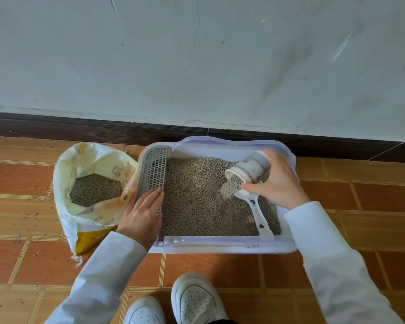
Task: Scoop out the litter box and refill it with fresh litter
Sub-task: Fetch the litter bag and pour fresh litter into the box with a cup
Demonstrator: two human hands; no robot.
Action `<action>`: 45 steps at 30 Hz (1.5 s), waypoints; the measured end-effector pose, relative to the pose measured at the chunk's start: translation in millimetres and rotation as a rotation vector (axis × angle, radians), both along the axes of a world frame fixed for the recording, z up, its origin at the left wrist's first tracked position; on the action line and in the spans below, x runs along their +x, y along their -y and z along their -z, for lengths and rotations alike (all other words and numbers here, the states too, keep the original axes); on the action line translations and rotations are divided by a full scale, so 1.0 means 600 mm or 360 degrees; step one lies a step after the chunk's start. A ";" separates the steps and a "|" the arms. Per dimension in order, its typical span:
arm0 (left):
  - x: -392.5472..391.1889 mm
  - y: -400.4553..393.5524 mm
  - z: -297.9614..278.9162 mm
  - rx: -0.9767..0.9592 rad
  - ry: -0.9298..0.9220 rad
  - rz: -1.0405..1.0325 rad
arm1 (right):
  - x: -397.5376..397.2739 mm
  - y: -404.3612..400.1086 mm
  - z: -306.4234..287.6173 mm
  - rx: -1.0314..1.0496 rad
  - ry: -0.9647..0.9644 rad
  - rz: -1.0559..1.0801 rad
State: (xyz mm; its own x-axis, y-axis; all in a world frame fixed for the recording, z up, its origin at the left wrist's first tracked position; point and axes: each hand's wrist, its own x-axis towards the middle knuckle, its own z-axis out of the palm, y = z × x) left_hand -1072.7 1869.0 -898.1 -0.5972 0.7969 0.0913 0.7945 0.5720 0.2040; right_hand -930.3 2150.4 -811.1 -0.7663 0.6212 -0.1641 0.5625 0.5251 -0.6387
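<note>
Tipping a cup (249, 168) over the litter box (220, 246), right hand (275, 181) grip closed around it, left hand (143, 211) flat, open.

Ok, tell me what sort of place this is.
Probably a room corner in a home: tiled floor meeting a scuffed painted wall with a dark skirting board, and a litter box beside an open litter bag.
</note>
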 end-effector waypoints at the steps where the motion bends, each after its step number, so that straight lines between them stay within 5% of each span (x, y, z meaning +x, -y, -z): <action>1: 0.000 0.000 -0.002 0.0000 0.0007 0.0000 | -0.001 -0.001 0.000 0.0042 -0.0029 0.0017; 10: -0.006 0.002 -0.011 0.0175 0.0149 0.0044 | -0.020 0.023 -0.006 0.0490 0.0028 -0.0192; 19: -0.026 -0.003 -0.075 0.0436 0.0134 0.0052 | -0.069 0.051 -0.011 0.0338 -0.0319 -0.0083; 30: -0.114 0.106 -0.146 0.0541 -0.0208 -0.0634 | -0.210 0.159 -0.046 -0.0419 -0.0416 -0.0406; 40: -0.118 0.166 -0.142 0.0499 0.0129 -0.1264 | -0.304 0.267 -0.038 -0.0265 -0.0345 -0.0884; 45: -0.116 0.170 -0.126 0.0418 0.0303 -0.1305 | -0.333 0.298 -0.017 0.0012 -0.0247 -0.1121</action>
